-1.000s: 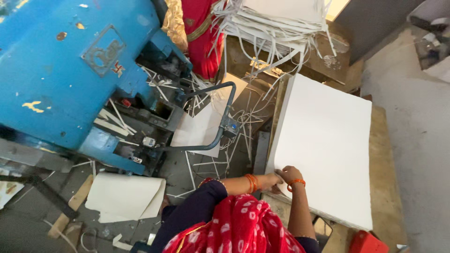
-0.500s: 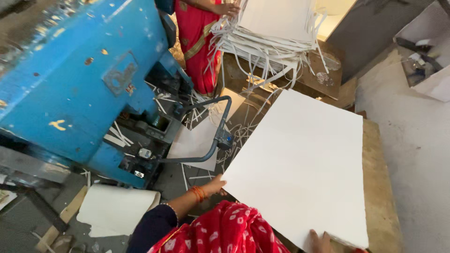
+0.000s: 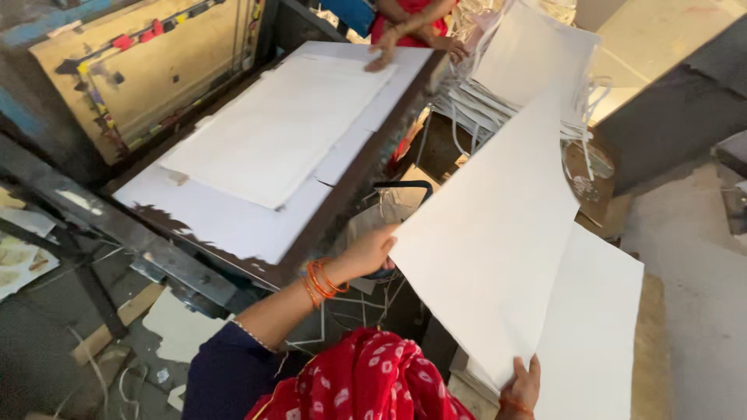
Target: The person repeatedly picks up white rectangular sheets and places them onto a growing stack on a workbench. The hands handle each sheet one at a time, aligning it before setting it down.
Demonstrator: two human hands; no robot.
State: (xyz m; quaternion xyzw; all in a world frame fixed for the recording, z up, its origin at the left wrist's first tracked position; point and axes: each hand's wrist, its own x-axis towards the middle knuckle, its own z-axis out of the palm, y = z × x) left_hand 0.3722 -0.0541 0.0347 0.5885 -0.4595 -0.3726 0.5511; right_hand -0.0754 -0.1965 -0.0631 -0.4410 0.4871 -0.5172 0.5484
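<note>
The press bed [image 3: 233, 225] lay to my left, white board on it, another person's hand [image 3: 381, 58] at its far end. I held one sheet [image 3: 490, 233] lifted and tilted, its long axis running from near my lap up toward the far right, above the stack [image 3: 599, 327]. My left hand [image 3: 373, 250], arm stretched forward, fingers pinching its left edge; my right hand [image 3: 523, 386] gripped the near corner.

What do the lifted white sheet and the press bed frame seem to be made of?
White sheet: probably thin paperboard, matte; it flexes while held by the left hand and right hand. Bed frame: looks like dark metal, worn, with chipped rusty edges.
</note>
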